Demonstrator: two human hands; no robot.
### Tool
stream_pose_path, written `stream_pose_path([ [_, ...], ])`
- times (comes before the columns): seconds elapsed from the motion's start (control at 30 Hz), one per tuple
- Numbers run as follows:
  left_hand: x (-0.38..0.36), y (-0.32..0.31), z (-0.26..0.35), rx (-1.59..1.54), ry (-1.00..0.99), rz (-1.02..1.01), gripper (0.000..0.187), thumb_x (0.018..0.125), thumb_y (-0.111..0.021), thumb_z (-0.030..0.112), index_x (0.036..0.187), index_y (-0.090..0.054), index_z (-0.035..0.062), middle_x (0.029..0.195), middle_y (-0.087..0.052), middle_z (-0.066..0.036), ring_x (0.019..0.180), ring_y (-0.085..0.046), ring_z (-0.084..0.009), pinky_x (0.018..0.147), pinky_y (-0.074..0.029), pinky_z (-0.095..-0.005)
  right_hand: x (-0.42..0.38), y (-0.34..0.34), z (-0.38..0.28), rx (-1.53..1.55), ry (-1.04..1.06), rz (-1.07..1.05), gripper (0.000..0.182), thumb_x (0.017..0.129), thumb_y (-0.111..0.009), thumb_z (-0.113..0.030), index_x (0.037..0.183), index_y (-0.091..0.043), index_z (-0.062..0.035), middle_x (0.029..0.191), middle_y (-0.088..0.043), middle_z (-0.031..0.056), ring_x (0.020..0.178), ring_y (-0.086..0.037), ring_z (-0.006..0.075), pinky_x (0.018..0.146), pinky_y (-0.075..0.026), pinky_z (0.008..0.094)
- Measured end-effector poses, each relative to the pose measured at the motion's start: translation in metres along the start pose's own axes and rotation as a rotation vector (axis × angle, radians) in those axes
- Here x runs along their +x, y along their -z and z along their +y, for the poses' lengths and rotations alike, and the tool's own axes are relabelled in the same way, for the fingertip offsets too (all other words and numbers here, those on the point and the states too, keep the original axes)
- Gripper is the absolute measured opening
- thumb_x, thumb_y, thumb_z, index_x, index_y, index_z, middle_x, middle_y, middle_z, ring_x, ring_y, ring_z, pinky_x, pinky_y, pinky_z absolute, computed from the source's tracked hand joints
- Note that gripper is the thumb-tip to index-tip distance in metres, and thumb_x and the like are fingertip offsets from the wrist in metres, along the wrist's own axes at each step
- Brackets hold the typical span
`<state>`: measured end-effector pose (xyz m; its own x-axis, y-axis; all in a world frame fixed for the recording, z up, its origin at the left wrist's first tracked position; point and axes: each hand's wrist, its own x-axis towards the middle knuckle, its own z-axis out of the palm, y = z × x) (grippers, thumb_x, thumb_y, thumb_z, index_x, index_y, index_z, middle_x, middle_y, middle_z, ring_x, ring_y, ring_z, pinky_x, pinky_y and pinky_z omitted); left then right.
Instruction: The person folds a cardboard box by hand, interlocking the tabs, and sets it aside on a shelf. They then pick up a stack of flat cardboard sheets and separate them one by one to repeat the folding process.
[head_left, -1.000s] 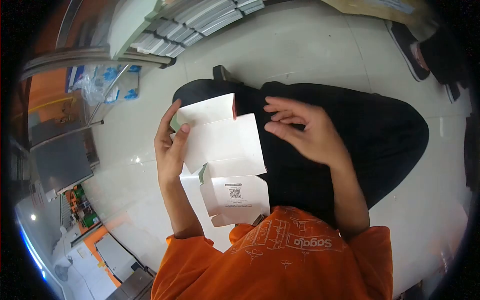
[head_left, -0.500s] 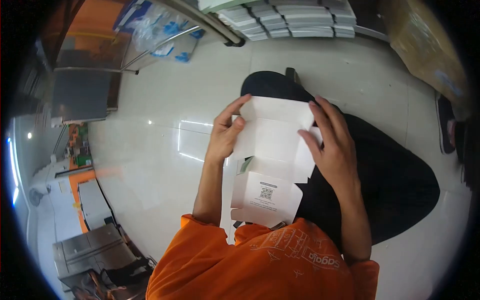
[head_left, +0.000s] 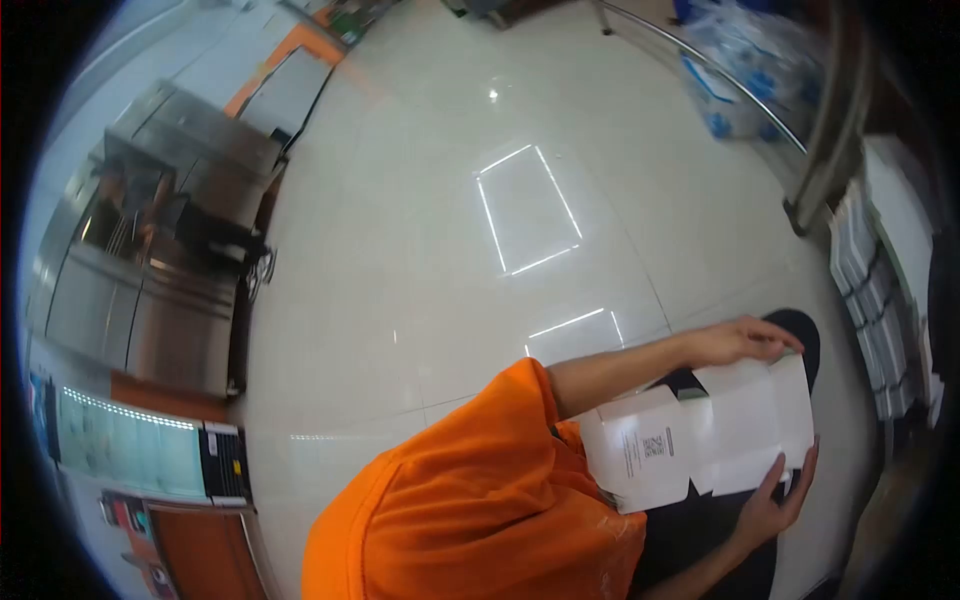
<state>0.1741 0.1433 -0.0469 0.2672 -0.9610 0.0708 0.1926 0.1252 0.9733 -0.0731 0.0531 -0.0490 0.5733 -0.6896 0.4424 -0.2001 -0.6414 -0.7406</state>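
Observation:
A partly unfolded white paper box [head_left: 745,425] lies across my lap, its inner side facing up. A QR code and small print show on its flap near my shirt. My left hand [head_left: 738,342] is at the box's far-left corner, its fingers closed along the edge there. On the opposite side, my right hand [head_left: 783,503] grips the other edge, thumb on the inner face and fingers round the outside. Part of the box's underside is hidden.
Stacks of flat white cartons [head_left: 868,300] stand at the right beside a metal rack leg [head_left: 815,160]. Plastic bags with blue items [head_left: 745,75] lie by the rack. At the left, a person [head_left: 180,215] stands by steel cabinets [head_left: 85,300], above a lit glass display case [head_left: 130,440].
The view has swung left, so the box and both hands now appear at the lower right. A person and a display case have come into view. Both hands still hold the box.

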Motion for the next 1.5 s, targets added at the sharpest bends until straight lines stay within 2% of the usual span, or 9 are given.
stream_pose_path([
  [0.33, 0.006, 0.000, -0.011, 0.286, -0.170, 0.085, 0.029, 0.091, -0.066, 0.024, 0.116, -0.066, 0.0094, 0.112, -0.067, -0.005, 0.101, -0.059, -0.0168, 0.088, -0.047, -0.0319, -0.004, 0.007, 0.014, 0.049, -0.232, -0.072, 0.041, 0.089, -0.062, 0.003, 0.128, -0.051, 0.0059, 0.133, -0.055, 0.0203, 0.124, -0.052, 0.0298, 0.105, -0.040, 0.0400],
  [0.43, 0.007, -0.006, -0.005, 0.195, -0.020, 0.077, 0.027, 0.093, -0.065, 0.019, 0.117, -0.066, 0.0096, 0.113, -0.066, -0.002, 0.097, -0.057, -0.0114, 0.086, -0.046, -0.0273, 0.006, 0.012, 0.002, 0.118, -0.256, -0.096, 0.042, 0.087, -0.063, 0.003, 0.128, -0.052, 0.0032, 0.134, -0.055, 0.0191, 0.126, -0.052, 0.0283, 0.104, -0.041, 0.0388],
  [0.5, 0.007, -0.007, -0.001, 0.183, 0.003, 0.072, 0.032, 0.090, -0.068, 0.021, 0.119, -0.065, 0.0077, 0.119, -0.062, -0.002, 0.103, -0.055, -0.0144, 0.090, -0.045, -0.0292, 0.015, 0.021, -0.008, -0.091, -0.189, -0.144, 0.047, 0.085, -0.066, -0.003, 0.129, -0.052, -0.0021, 0.140, -0.049, 0.0188, 0.129, -0.047, 0.0362, 0.107, -0.038, 0.0428],
  [0.67, 0.011, -0.017, 0.008, 0.254, 0.067, 0.038, 0.038, 0.086, -0.074, 0.021, 0.119, -0.062, 0.0066, 0.118, -0.059, -0.001, 0.100, -0.053, -0.0134, 0.090, -0.045, -0.0294, 0.050, 0.026, -0.055, -0.674, 0.005, -0.320, 0.054, 0.082, -0.070, -0.013, 0.133, -0.051, -0.0074, 0.145, -0.040, 0.0145, 0.135, -0.036, 0.0346, 0.113, -0.024, 0.0565],
  [0.8, 0.010, -0.020, 0.007, 0.299, 0.041, 0.058, 0.043, 0.085, -0.076, 0.023, 0.120, -0.057, 0.0081, 0.112, -0.059, -0.002, 0.100, -0.054, -0.0131, 0.090, -0.045, -0.0295, 0.081, 0.002, -0.061, -0.547, 0.105, -0.371, 0.055, 0.083, -0.069, -0.016, 0.135, -0.051, -0.0121, 0.143, -0.043, 0.0145, 0.133, -0.039, 0.0334, 0.112, -0.022, 0.0611],
  [1.0, 0.012, -0.008, 0.010, 0.148, 0.141, 0.022, 0.037, 0.094, -0.064, 0.027, 0.124, -0.054, 0.0087, 0.111, -0.059, -0.004, 0.104, -0.054, -0.0122, 0.089, -0.045, -0.0285, 0.089, -0.016, -0.040, -0.351, 0.249, -0.329, 0.027, 0.086, -0.057, -0.006, 0.109, -0.069, -0.0099, 0.132, -0.055, 0.0149, 0.127, -0.048, 0.0305, 0.112, -0.030, 0.0538],
  [1.2, 0.018, -0.013, 0.015, 0.036, 0.230, -0.011, 0.028, 0.098, -0.054, 0.024, 0.121, -0.055, 0.0085, 0.112, -0.058, -0.004, 0.097, -0.056, -0.0111, 0.083, -0.047, -0.0252, 0.095, 0.004, -0.050, -0.290, 0.483, -0.489, 0.021, 0.084, -0.057, -0.006, 0.103, -0.067, -0.0069, 0.124, -0.057, 0.0138, 0.123, -0.051, 0.0309, 0.108, -0.037, 0.0503],
  [1.33, 0.023, -0.013, 0.030, -0.135, 0.358, -0.004, 0.024, 0.098, -0.048, 0.016, 0.120, -0.055, 0.0091, 0.107, -0.058, -0.004, 0.094, -0.059, -0.0120, 0.080, -0.050, -0.0252, 0.094, 0.002, -0.048, -0.104, 0.111, -0.520, 0.033, 0.084, -0.060, -0.002, 0.116, -0.061, -0.0084, 0.118, -0.057, 0.0113, 0.114, -0.056, 0.0300, 0.092, -0.048, 0.0413],
  [1.5, 0.027, -0.015, 0.031, -0.072, 0.408, 0.019, 0.025, 0.095, -0.047, 0.011, 0.120, -0.054, 0.0086, 0.104, -0.058, -0.006, 0.091, -0.062, -0.0123, 0.076, -0.054, -0.0248, 0.089, -0.001, -0.023, -0.215, 0.109, -0.514, 0.046, 0.083, -0.064, -0.003, 0.127, -0.057, -0.0120, 0.111, -0.056, 0.0094, 0.107, -0.056, 0.0283, 0.092, -0.046, 0.0422],
])
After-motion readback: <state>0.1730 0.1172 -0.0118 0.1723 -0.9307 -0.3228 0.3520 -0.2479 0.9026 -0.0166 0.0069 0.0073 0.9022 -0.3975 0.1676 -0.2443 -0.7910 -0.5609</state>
